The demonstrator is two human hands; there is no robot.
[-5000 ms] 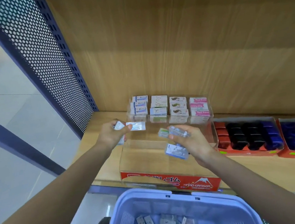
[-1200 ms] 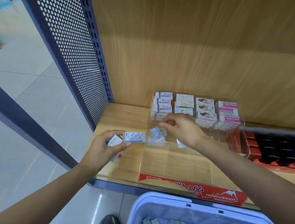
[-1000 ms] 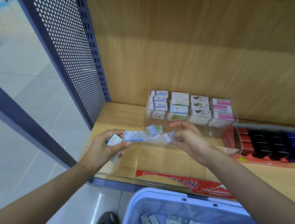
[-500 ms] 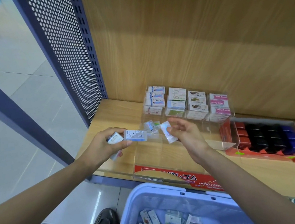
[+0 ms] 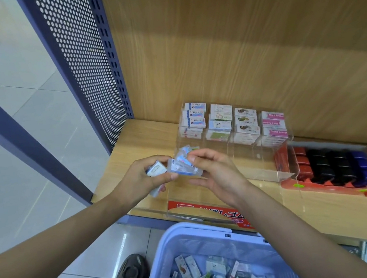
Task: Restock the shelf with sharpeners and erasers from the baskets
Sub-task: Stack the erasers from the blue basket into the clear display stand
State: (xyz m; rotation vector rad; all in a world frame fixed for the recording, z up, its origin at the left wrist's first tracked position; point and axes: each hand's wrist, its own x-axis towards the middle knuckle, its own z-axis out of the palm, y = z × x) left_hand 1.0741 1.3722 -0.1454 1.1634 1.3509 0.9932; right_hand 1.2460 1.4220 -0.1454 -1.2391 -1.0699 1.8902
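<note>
Writing: pink-banded packs (image 5: pixel 273 125) at the 3 o'clock end of the stocked row read "Hard Eraser". The red strip (image 5: pixel 210 211) on the display tray (image 5: pixel 265 172) front shows Japanese characters, partly behind the right forearm.
Left hand (image 5: pixel 141 178): fingers curled round boxed erasers (image 5: pixel 156 170), thumb pressing the wrapped erasers (image 5: pixel 183 170).
Right hand (image 5: pixel 215 172): upper fingertips pinch the same wrapped erasers from 3 o'clock, and the lower fingers are stretched out.
Tray: clear acrylic on the shelf (image 5: pixel 141 141), with four eraser columns at its 12 o'clock end.
Basket (image 5: pixel 190 237): blue, at 6 o'clock of the hands, holding loose erasers.
Sharpeners (image 5: pixel 334 166): red, black and blue, at 3 o'clock of the tray.
</note>
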